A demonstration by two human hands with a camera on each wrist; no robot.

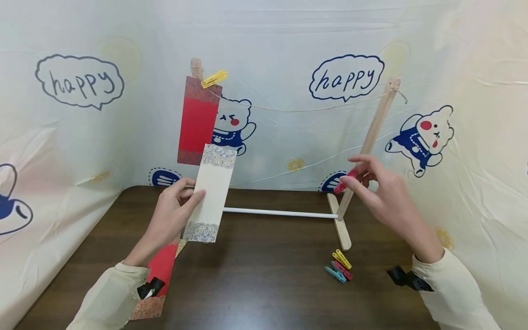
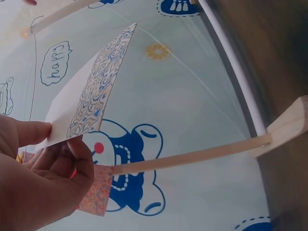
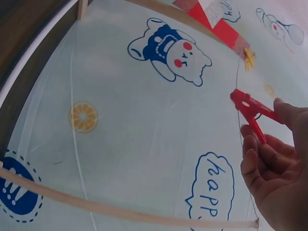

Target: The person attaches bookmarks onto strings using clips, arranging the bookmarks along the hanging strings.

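My left hand [image 1: 175,208] pinches a white card [image 1: 214,183] with patterned bands at both ends, thumb in front and fingers behind. In the left wrist view the card [image 2: 79,103] tilts away from the hand. My right hand [image 1: 381,192] holds a red clothespin [image 1: 345,180] between thumb and fingers, in front of the right post. The right wrist view shows this clothespin [image 3: 250,110] with its handles apart. A red card [image 1: 199,121] hangs at the string's left end under a yellow clothespin [image 1: 214,79]; the white card's top overlaps its lower corner.
A string [image 1: 288,110] runs between two wooden posts; the right post [image 1: 379,114] stands on a wooden foot [image 1: 340,224], joined to a white rod [image 1: 280,212]. Several clothespins [image 1: 340,266] lie on the dark table [image 1: 255,284]. Another red card [image 1: 162,266] lies partly under my left forearm.
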